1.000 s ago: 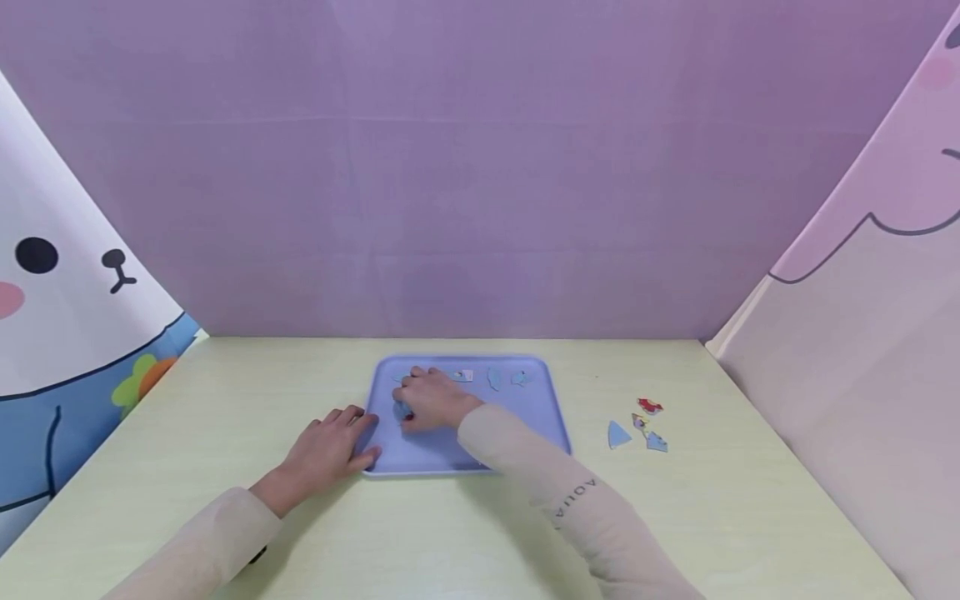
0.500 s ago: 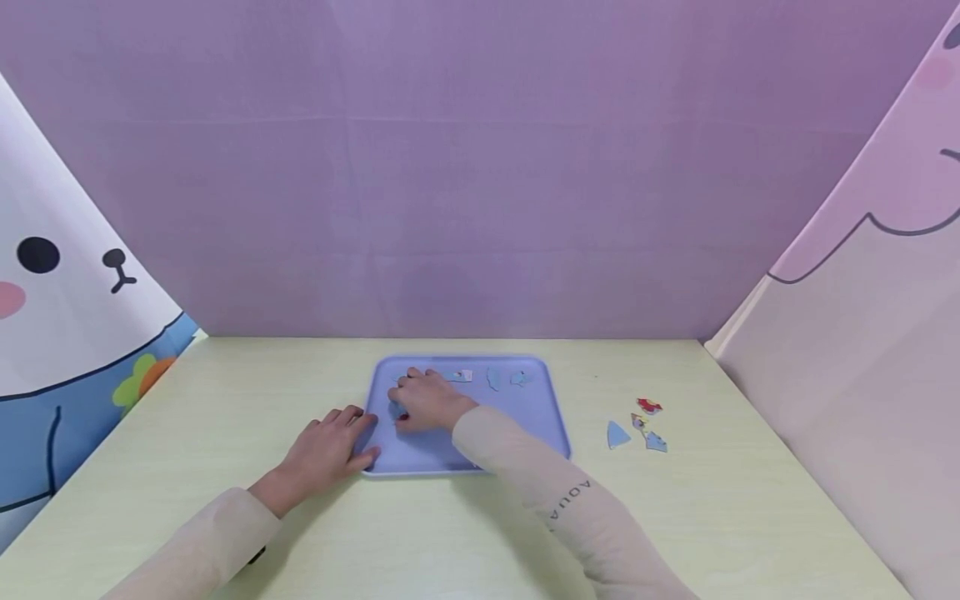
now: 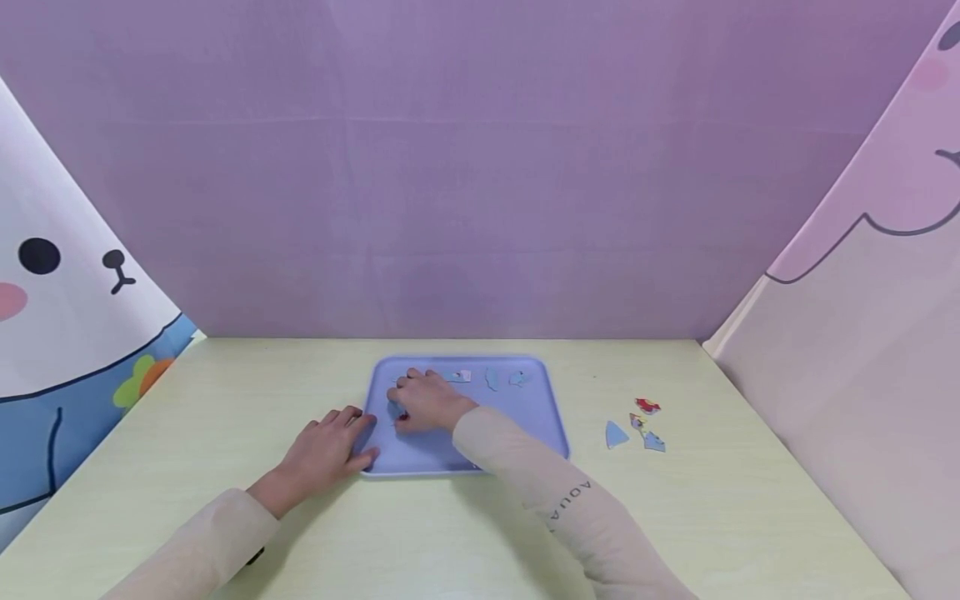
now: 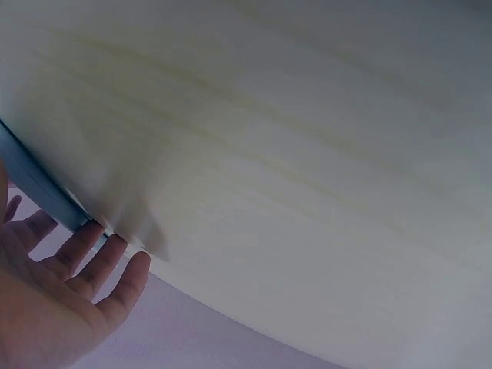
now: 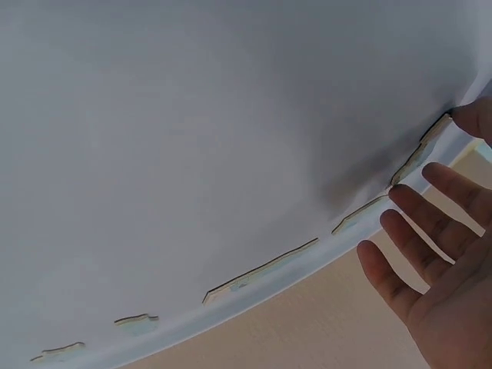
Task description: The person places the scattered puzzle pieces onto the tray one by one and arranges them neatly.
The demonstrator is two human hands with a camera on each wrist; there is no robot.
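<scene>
A light-blue tray (image 3: 517, 421) lies on the table. My left hand (image 3: 322, 454) rests at its left edge, fingers spread; the left wrist view also has this hand (image 4: 46, 307) against the tray's side (image 4: 42, 184). Over the tray's left part, my right hand (image 3: 431, 404) touches a blue jigsaw piece (image 3: 397, 410), largely hidden beneath the hand. In the right wrist view its fingertips and thumb touch flat pieces (image 5: 411, 163), fingers extended. Along the tray's far side lie more pieces, among them a blue one (image 3: 491, 379) and another at the right (image 3: 518, 379).
Right of the tray, several loose pieces lie on the pale table (image 3: 720, 508): a blue triangular one (image 3: 617, 434), a red one (image 3: 647, 406), a yellowish one (image 3: 637, 422) and a blue one (image 3: 654, 442). A purple cloth (image 3: 480, 208) hangs behind.
Over the last second my right hand has shifted slightly left on the tray, then stayed nearly still. My left hand keeps its place at the tray edge.
</scene>
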